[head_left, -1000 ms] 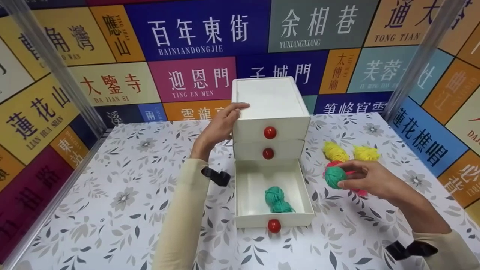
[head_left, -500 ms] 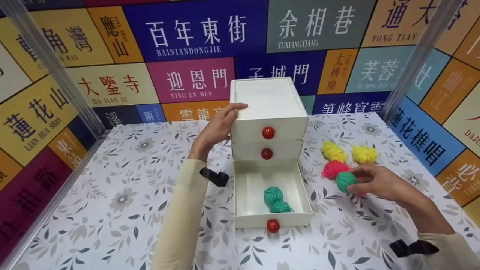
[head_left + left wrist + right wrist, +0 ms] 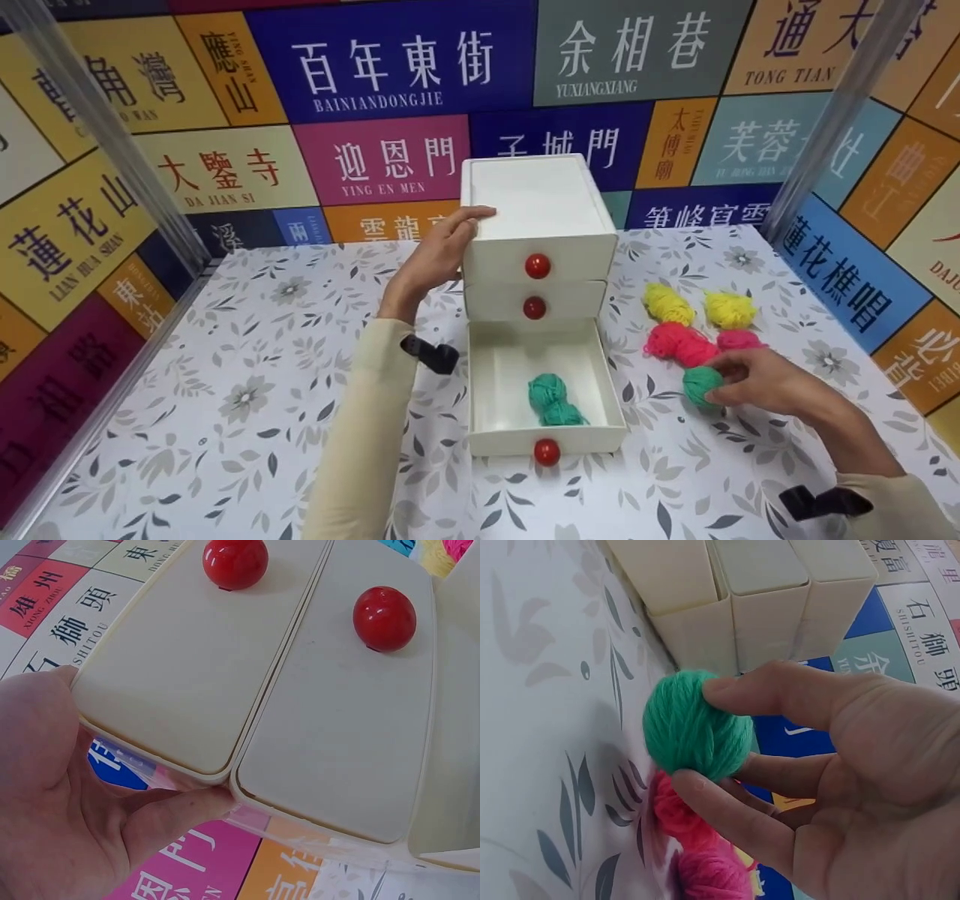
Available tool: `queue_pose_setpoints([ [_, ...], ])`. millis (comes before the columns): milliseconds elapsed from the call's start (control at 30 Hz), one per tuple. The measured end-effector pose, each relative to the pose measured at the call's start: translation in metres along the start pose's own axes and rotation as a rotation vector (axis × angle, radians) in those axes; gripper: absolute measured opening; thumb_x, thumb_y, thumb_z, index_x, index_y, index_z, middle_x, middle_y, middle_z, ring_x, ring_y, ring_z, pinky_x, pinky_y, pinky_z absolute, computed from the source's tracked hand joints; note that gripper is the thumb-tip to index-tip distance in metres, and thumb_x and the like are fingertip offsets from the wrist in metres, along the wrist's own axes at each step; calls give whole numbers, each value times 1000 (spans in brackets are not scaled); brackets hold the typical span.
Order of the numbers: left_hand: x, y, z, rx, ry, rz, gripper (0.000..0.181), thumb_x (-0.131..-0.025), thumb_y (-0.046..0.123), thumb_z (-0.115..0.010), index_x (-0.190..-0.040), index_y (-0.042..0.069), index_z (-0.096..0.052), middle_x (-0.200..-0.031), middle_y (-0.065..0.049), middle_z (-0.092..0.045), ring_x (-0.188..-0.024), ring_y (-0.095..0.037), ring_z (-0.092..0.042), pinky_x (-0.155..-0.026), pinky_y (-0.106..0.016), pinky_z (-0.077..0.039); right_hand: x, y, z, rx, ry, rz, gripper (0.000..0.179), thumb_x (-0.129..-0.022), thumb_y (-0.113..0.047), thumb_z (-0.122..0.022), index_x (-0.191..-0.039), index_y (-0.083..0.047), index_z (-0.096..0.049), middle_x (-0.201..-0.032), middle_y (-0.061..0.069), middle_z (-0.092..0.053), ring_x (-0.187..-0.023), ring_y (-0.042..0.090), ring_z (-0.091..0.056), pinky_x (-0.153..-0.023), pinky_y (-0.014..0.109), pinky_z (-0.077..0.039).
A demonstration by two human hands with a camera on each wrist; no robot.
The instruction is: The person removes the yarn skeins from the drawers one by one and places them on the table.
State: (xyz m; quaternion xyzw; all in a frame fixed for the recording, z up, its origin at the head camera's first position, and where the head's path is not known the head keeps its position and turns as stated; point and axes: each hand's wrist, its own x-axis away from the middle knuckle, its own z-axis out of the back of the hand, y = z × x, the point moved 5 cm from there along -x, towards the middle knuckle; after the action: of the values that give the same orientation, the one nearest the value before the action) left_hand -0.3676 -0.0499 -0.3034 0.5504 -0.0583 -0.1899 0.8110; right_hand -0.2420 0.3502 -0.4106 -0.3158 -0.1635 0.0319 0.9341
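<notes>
My left hand [image 3: 437, 253] grips the top left edge of a white drawer cabinet [image 3: 536, 196]. In the left wrist view the thumb [image 3: 176, 819] lies along the cabinet's side, while the other fingers are mostly hidden. The bottom drawer [image 3: 506, 442] is pulled out; a green yarn skein [image 3: 553, 400] lies inside, towards its front right. Right of the cabinet, my right hand [image 3: 772, 384] pinches a green yarn ball [image 3: 701, 387] between thumb and fingers, low over the cloth. Whether the ball touches the cloth I cannot tell.
Two yellow yarn skeins [image 3: 669, 304] lie right of the cabinet. In front of them are a red skein [image 3: 681, 343] and a pink one [image 3: 741, 340], partly behind my right hand. The upper two drawers, with red knobs [image 3: 537, 265], are closed. Sign-printed panels [image 3: 390, 67] stand behind.
My right hand has moved right and towards me with the green yarn ball, uncovering the red and pink skeins. My left hand stays on the cabinet.
</notes>
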Motion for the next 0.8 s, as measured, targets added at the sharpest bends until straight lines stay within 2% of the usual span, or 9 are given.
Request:
queue_pose_setpoints([
  [400, -1, -1, 2, -5, 8, 15, 39, -109, 31, -34, -145, 27, -51, -154, -9, -43, -120, -31, -60, -97, -54, -56, -4, -1, -5, 12, 3, -21, 49, -83, -15, -80, -123, 4, -62, -112, 19, -64, -100, 27, -58, -81, 33, -54],
  [567, -1, -1, 1, -4, 0, 23, 39, -109, 32, -34, -145, 28, -50, -155, -8, -42, -123, -31, -59, -98, -56, -55, -2, -3, -3, 5, -1, -29, 51, -84, -18, -79, -125, 5, -61, -112, 18, -64, -99, 25, -59, -78, 29, -54],
  [800, 0, -1, 1, -3, -5, 3, 40, -109, 32, -33, -145, 25, -50, -152, -11, -45, -120, -32, -60, -97, -56, -56, 3, -13, 2, 7, 104, -15, 57, -88, -28, -76, -130, 6, -57, -116, 24, -63, -101, 30, -61, -76, 27, -56],
])
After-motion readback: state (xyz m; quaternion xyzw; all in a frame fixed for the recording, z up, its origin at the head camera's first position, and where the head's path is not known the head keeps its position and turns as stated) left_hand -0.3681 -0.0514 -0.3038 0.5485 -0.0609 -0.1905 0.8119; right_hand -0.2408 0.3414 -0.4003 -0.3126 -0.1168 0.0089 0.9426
